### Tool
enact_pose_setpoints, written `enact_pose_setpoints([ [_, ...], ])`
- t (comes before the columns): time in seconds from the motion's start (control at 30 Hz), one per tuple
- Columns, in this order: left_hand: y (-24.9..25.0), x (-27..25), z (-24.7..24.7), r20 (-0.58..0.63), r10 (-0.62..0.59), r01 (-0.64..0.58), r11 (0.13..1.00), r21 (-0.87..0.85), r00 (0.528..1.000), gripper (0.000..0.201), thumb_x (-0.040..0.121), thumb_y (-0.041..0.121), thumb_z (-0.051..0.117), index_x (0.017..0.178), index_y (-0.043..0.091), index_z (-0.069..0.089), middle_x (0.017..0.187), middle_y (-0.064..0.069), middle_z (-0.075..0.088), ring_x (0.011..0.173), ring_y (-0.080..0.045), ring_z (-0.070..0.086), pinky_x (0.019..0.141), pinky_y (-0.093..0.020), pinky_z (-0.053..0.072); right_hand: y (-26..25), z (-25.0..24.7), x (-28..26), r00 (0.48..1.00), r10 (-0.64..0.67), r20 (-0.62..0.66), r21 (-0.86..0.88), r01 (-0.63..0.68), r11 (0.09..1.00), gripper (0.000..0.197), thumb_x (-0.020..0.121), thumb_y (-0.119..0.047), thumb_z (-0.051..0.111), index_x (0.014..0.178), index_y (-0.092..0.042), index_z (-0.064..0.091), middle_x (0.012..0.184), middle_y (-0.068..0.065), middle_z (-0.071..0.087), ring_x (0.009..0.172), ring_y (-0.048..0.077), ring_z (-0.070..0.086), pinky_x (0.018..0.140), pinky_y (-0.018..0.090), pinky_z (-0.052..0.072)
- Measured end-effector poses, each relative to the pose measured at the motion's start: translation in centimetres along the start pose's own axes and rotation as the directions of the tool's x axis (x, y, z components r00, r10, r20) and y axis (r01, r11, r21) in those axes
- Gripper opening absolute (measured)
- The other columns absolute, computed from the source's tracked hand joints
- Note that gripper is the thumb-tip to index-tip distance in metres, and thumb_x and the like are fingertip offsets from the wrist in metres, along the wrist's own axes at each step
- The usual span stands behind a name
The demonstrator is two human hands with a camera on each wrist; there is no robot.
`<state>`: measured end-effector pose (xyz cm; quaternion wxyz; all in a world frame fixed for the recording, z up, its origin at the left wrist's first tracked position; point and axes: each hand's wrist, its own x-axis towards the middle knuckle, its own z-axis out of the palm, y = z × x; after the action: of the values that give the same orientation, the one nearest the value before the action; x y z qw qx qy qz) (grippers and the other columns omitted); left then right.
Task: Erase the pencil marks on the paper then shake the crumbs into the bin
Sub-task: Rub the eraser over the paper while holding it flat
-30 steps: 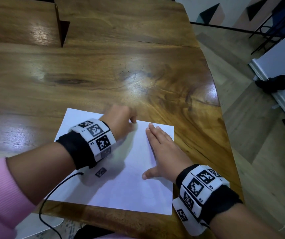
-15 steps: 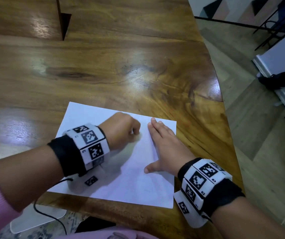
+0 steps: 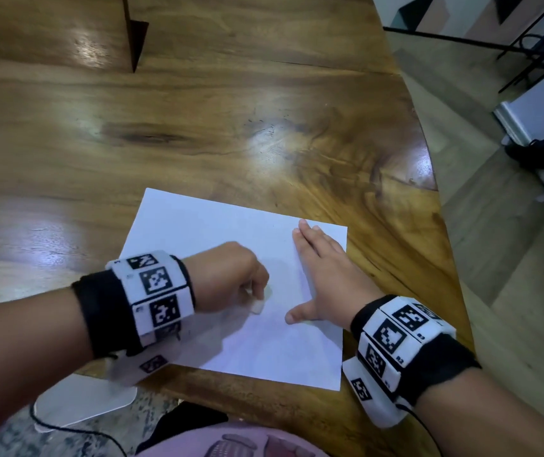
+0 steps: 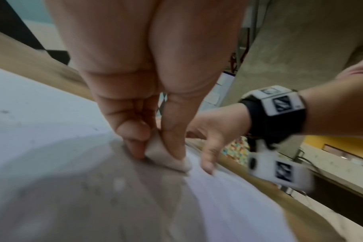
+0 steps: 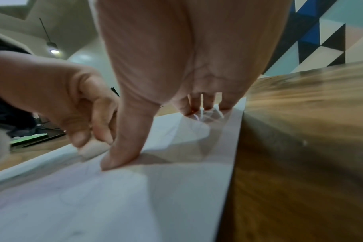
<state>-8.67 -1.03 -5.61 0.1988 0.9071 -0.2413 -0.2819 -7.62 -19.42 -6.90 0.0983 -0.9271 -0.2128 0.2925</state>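
The left hand (image 3: 227, 278) pinches a small white eraser (image 3: 258, 306) between thumb and fingertips, its tip on the sheet of paper (image 3: 198, 222) near the tabletop's (image 3: 264, 110) front edge. To its right, the right hand (image 3: 323, 275) lies flat, fingers together, thumb out, pinning the sheet's right side. A hard stroke toward the unpinned left side could buckle or crease the paper, and crumbs could scatter onto the wood.

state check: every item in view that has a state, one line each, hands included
paper: flat on the table, pinned by the right hand
eraser: pinched in the left hand, tip on the paper
left hand: fingers curled, pinching the eraser
right hand: fingers straight, palm down on the paper
table: bare glossy wood beyond the paper
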Motion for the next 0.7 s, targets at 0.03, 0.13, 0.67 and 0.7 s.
enact_pose_setpoints([
  [0.03, -0.3, 0.8, -0.5, -0.073, -0.042, 0.042, 0.999, -0.008, 0.996, 0.013, 0.078, 0.017, 0.063, 0.089, 0.016, 0.07, 0.082, -0.004, 0.065, 0.075, -0.016, 0.052, 0.062, -0.019, 0.033, 0.0, 0.0, 0.0, 1.0, 0.0, 0.002, -0.001, 0.0, 1.0, 0.131, 0.064, -0.052, 0.079, 0.15, -0.016, -0.013, 0.156, -0.008, -0.025, 0.144, 0.011, -0.017, 0.112, 0.021, -0.003],
  [0.13, -0.8, 3.6, -2.0, -0.378, -0.237, 0.218, 0.972, -0.093, 0.895, 0.014, 0.08, 0.018, 0.063, 0.091, 0.011, 0.067, 0.087, -0.012, 0.067, 0.082, -0.026, 0.058, 0.064, -0.022, 0.031, -0.1, -0.1, -0.1, 1.0, 0.006, -0.002, 0.001, -0.006, 1.0, 0.13, 0.064, -0.052, 0.079, 0.15, -0.016, -0.013, 0.156, -0.009, -0.025, 0.144, 0.01, -0.018, 0.112, 0.021, -0.003],
  [0.67, 0.7, -2.2, 2.5, -0.032, 0.094, -0.095, 0.995, -0.039, 0.995, 0.012, 0.076, 0.016, 0.054, 0.074, 0.016, 0.066, 0.078, -0.003, 0.061, 0.074, -0.02, 0.055, 0.064, -0.023, 0.036, -0.4, -0.4, -0.3, 1.0, 0.004, 0.018, -0.004, -0.004, 1.0, 0.128, 0.068, -0.05, 0.078, 0.15, -0.015, -0.013, 0.156, -0.006, -0.025, 0.144, 0.011, -0.018, 0.106, 0.016, -0.008],
  [0.7, 0.8, -3.3, 3.1, 0.03, 0.095, -0.093, 0.994, -0.06, 0.995, 0.01, 0.078, 0.015, 0.057, 0.075, 0.017, 0.067, 0.079, 0.001, 0.057, 0.075, -0.017, 0.055, 0.064, -0.022, 0.036, -0.4, -0.4, -0.3, 1.0, 0.006, 0.017, 0.0, -0.006, 1.0, 0.128, 0.068, -0.05, 0.078, 0.15, -0.015, -0.013, 0.156, -0.006, -0.025, 0.143, 0.011, -0.019, 0.106, 0.016, -0.008],
])
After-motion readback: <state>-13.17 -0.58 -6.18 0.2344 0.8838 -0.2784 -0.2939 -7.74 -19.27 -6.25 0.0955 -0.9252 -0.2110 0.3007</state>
